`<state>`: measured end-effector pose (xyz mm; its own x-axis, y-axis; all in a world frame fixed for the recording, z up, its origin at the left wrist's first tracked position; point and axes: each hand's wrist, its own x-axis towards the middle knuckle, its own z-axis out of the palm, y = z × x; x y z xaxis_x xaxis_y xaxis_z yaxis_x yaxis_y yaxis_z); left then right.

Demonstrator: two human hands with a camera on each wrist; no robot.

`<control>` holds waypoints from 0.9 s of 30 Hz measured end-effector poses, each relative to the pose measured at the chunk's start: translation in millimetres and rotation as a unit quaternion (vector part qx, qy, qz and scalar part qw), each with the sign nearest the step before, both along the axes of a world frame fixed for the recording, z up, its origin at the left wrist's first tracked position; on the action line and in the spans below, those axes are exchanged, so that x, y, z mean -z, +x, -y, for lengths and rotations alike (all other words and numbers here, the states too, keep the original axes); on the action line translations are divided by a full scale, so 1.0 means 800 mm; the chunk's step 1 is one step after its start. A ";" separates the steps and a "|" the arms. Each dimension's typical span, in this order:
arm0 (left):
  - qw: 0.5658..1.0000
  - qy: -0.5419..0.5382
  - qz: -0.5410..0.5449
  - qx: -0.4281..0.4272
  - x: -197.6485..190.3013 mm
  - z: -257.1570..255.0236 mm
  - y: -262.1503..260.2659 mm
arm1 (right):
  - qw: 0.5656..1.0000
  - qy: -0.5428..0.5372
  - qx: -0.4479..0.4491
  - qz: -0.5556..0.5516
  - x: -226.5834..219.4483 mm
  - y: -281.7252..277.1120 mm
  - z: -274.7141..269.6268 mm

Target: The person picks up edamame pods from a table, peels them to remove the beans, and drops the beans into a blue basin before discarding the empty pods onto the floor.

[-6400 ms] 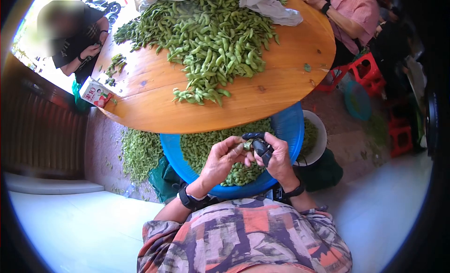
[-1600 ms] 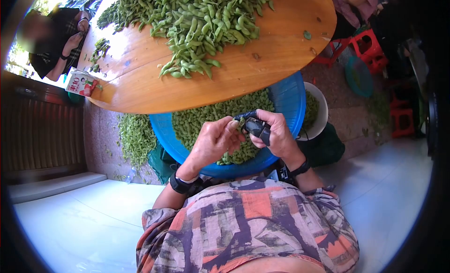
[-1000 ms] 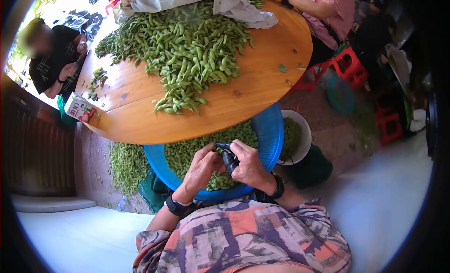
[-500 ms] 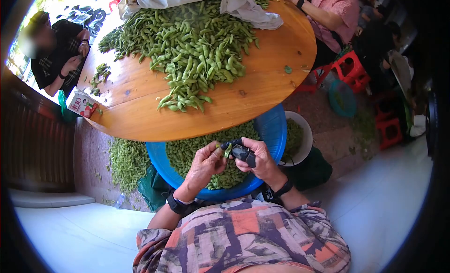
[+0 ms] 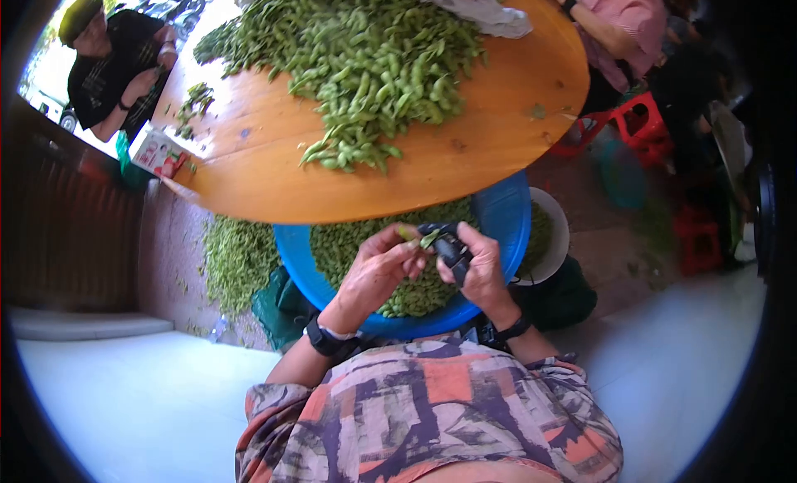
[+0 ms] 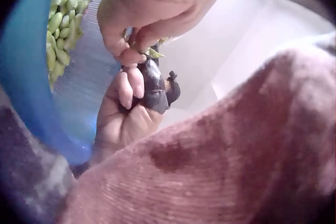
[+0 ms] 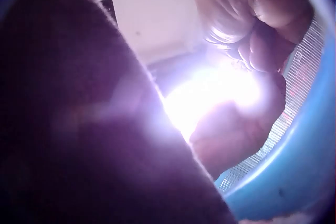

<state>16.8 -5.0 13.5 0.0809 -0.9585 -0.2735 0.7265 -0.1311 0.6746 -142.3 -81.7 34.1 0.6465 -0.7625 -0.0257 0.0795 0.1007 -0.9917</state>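
Left hand: the left hand [image 5: 378,267] hovered above the blue basin [image 5: 506,217], its grip pinched together on a green pod [image 5: 413,236] between thumb and fingertips.
Right hand: the right hand [image 5: 477,271] sat just beside the left one, over the same basin, its grip curled round a small dark tool [image 5: 448,246]; the left wrist view showed that tool [image 6: 156,88] tucked against the palm.
Pod: the pod was held above the basin, touching both the left fingertips and the tool's tip.
Basin: the blue basin stood under the near edge of the round worktop [image 5: 465,172] and held a heap of green beans [image 5: 349,246].
Worktop: a big pile of pods [image 5: 374,60] lay on it, beyond the basin; a small carton [image 5: 158,151] sat at its left edge.
White bowl: the white bowl [image 5: 554,242] stood touching the basin's right side, greens inside.
Floor: loose pods [image 5: 237,259] lay heaped left of the basin.
Others: a person in dark clothes [image 5: 108,64] sat at the worktop's far left.
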 end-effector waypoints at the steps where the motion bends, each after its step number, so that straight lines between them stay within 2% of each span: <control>1: 1.000 -0.018 -0.017 0.001 0.008 -0.001 0.004 | 0.998 -0.050 0.014 -0.039 0.006 0.000 0.001; 2: 1.000 -0.007 -0.017 -0.008 0.011 -0.002 0.007 | 0.992 -0.100 0.029 -0.078 0.013 0.001 0.001; 3: 0.999 -0.014 -0.027 -0.008 0.013 -0.001 0.008 | 0.976 -0.195 0.036 -0.095 0.015 0.003 0.001; 6: 0.999 -0.015 -0.048 -0.019 0.009 -0.001 0.005 | 0.976 -0.191 0.041 -0.096 0.009 0.008 -0.001; 8: 0.999 0.013 -0.017 -0.029 0.005 0.000 0.003 | 0.977 -0.178 0.033 -0.111 0.004 0.007 -0.001; 10: 0.999 0.014 -0.007 -0.028 0.013 0.001 0.001 | 0.955 -0.267 0.036 -0.127 0.004 0.008 -0.001; 11: 1.000 -0.012 -0.004 -0.016 0.018 0.001 0.002 | 0.956 -0.265 0.032 -0.124 0.002 0.008 -0.001; 13: 0.999 -0.032 0.025 -0.011 0.017 -0.001 0.003 | 0.935 -0.337 0.037 -0.108 0.000 0.011 -0.001; 16: 0.996 -0.039 0.080 0.014 0.016 -0.001 0.004 | 0.927 -0.354 0.018 -0.119 0.000 0.013 -0.001; 19: 0.996 -0.009 0.086 0.009 0.017 -0.004 0.008 | 0.935 -0.336 0.008 -0.117 -0.004 0.018 -0.002; 22: 0.994 -0.007 0.096 0.046 0.011 -0.002 0.006 | 0.937 -0.322 0.008 -0.137 -0.002 0.011 -0.002; 25: 0.998 -0.027 0.059 0.001 0.012 -0.005 -0.001 | 0.958 -0.259 0.022 -0.125 -0.001 0.009 -0.003; 27: 0.996 -0.004 0.064 0.057 0.005 -0.007 0.001 | 0.986 -0.123 0.045 -0.101 -0.001 0.005 -0.005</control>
